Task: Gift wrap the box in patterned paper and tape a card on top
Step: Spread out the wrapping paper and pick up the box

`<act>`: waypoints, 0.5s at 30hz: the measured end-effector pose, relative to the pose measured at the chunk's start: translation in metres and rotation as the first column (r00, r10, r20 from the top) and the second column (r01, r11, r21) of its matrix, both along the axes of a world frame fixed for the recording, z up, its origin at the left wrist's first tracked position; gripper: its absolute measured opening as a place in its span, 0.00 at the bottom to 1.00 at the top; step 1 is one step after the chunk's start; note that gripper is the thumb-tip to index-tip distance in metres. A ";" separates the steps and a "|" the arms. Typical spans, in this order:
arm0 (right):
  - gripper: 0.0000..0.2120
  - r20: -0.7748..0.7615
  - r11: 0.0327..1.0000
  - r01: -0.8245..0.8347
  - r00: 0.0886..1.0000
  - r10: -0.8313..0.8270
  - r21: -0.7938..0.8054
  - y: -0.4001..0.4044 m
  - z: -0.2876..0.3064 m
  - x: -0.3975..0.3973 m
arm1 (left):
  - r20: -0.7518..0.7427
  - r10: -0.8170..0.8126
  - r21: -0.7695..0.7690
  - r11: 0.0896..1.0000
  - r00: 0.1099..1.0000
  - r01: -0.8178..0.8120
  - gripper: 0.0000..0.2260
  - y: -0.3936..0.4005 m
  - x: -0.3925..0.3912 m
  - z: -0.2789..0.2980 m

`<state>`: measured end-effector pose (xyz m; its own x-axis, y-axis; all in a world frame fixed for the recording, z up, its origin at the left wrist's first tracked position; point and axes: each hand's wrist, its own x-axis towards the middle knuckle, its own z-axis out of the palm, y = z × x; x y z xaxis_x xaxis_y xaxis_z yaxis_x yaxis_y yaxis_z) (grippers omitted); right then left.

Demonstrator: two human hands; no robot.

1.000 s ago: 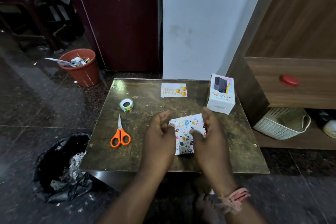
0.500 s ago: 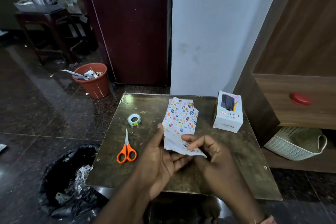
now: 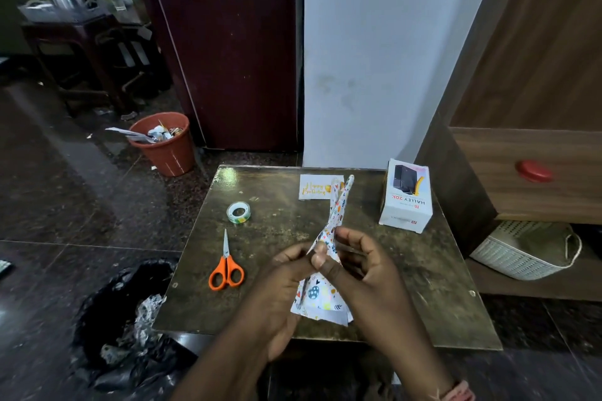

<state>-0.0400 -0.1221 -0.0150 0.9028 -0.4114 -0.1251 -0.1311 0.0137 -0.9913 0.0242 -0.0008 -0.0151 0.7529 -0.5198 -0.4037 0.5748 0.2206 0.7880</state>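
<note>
Folded patterned paper [image 3: 321, 298], white with coloured prints, is lifted above the small brown table [image 3: 423, 270], one flap standing up edge-on. My left hand [image 3: 280, 283] and my right hand [image 3: 365, 270] both pinch it near the middle, thumbs touching. The white box [image 3: 407, 197] stands at the table's back right. A "Happy Birthday" card [image 3: 314, 187] lies at the back, partly behind the raised paper. A tape roll [image 3: 238, 212] and orange-handled scissors [image 3: 226, 265] lie on the left.
A black bin bag [image 3: 123, 312] sits on the floor at the table's left front. A terracotta bin [image 3: 166, 145] of scraps stands behind. A wooden cabinet [image 3: 537, 140] and white basket [image 3: 524, 251] are close on the right. A white wall rises behind the table.
The paper lay folded on the table under both hands, then was lifted and opened. Now it has turned edge-on, with both thumbs pinching it together.
</note>
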 end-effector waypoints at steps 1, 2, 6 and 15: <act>0.29 0.002 1.000 -0.015 1.000 0.015 0.015 -0.002 0.001 0.000 | -0.022 0.020 -0.010 1.000 1.000 -0.020 0.10 0.000 0.000 0.001; 0.28 0.006 0.999 -0.030 1.000 0.030 0.033 -0.004 0.003 0.000 | -0.045 0.034 -0.017 0.999 0.998 -0.034 0.10 0.001 0.001 0.001; 0.15 0.030 0.996 0.017 0.999 -0.019 0.090 -0.010 0.007 0.001 | -0.108 0.039 -0.038 0.998 0.993 -0.043 0.24 0.003 0.004 0.003; 0.23 0.015 0.905 0.335 0.936 -0.351 0.262 -0.032 0.000 0.005 | -0.160 0.170 0.031 0.985 0.972 -0.167 0.14 0.018 0.023 0.002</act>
<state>-0.0351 -0.1546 -0.0153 0.7203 -0.6595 -0.2149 -0.0134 0.2965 -0.9549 0.0470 0.0169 -0.0129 0.7532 -0.3827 -0.5349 0.6505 0.3127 0.6922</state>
